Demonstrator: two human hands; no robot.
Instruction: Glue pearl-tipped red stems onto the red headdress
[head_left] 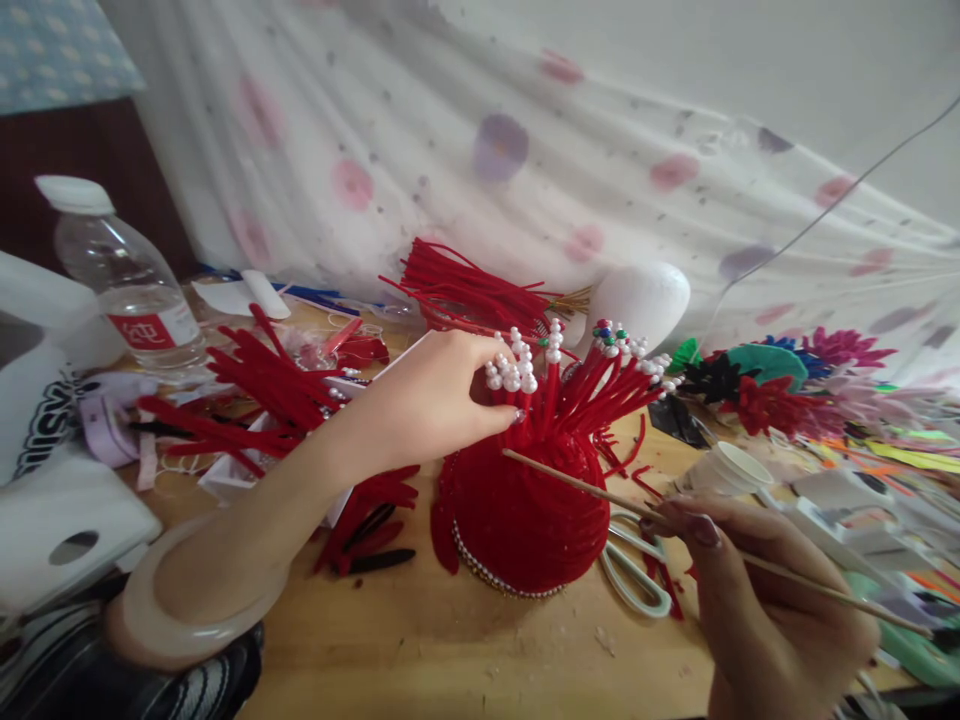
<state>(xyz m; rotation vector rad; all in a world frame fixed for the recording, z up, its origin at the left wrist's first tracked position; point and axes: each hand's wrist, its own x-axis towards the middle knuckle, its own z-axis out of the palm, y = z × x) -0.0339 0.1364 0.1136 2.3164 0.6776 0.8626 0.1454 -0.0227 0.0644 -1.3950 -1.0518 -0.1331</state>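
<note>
A red, fuzzy domed headpiece (529,520) stands on the wooden table, its lower edge trimmed with pearls and gold beads. Red chenille stems (592,400) fan up from its top, tipped with white pearl beads and a few coloured ones. My left hand (442,385) reaches in from the left, thumb and fingers closed round pearl-tipped stems at the near left of the bunch; its fingertips are partly hidden. Between the fingers of my right hand (757,580) is a thin wooden stick (589,488). The stick's tip is at the headpiece just below the stems; contact is unclear.
White-handled scissors (637,580) lie right of the headpiece, near a paper cup (724,468). Behind stand a white foam head (641,300) and a bundle of red stems (469,280). A water bottle (127,280) stands left; colourful chenille flowers (780,400) lie right.
</note>
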